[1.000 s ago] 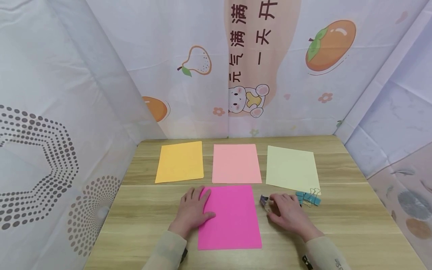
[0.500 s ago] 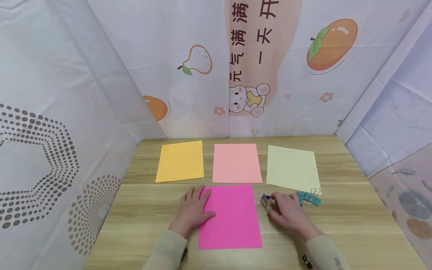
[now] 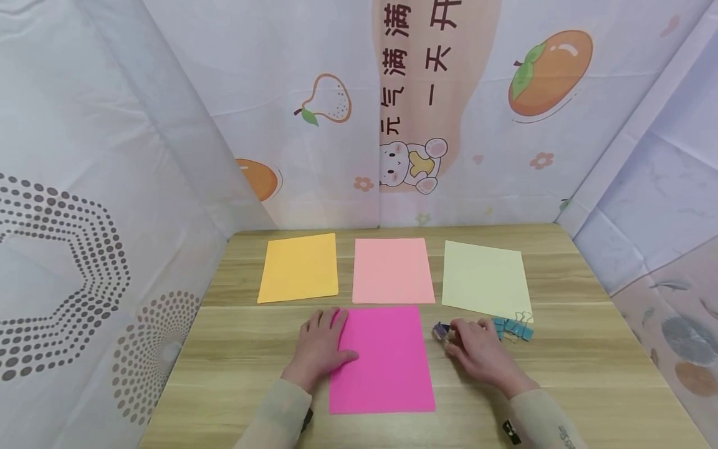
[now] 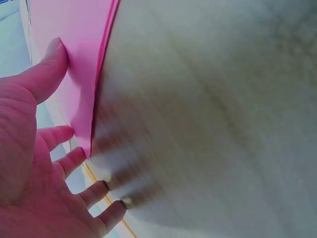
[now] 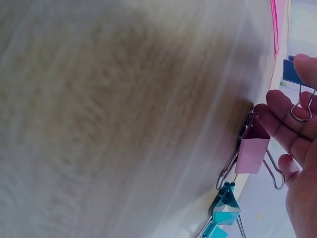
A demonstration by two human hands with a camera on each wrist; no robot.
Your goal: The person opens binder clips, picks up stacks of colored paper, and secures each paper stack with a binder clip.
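Observation:
A stack of magenta paper (image 3: pixel 387 368) lies in the lower middle of the head view. My left hand (image 3: pixel 318 343) rests along its left edge, thumb on top of the sheets and fingers spread. The left wrist view shows the left thumb (image 4: pixel 52 69) over the paper and the fingertips at its edge. Right of the stack, my right hand (image 3: pixel 477 349) pinches a dark blue binder clip (image 5: pixel 294 72) by its wire handle end. Beside those fingers in the right wrist view stands a pink binder clip (image 5: pixel 252 153); the head view hides it behind the hand.
Teal binder clips (image 3: pixel 518 328) lie right of my right hand, near the pale green paper (image 3: pixel 485 277). Along the back are orange paper (image 3: pixel 300 268) and salmon paper (image 3: pixel 392 271). Printed cloth (image 3: pixel 336 168) walls in the wooden table (image 3: pixel 235 368) at the back and sides.
The blue binder clip has turned slightly in my right fingers, which stay in nearly the same place. My left hand remains on the magenta stack.

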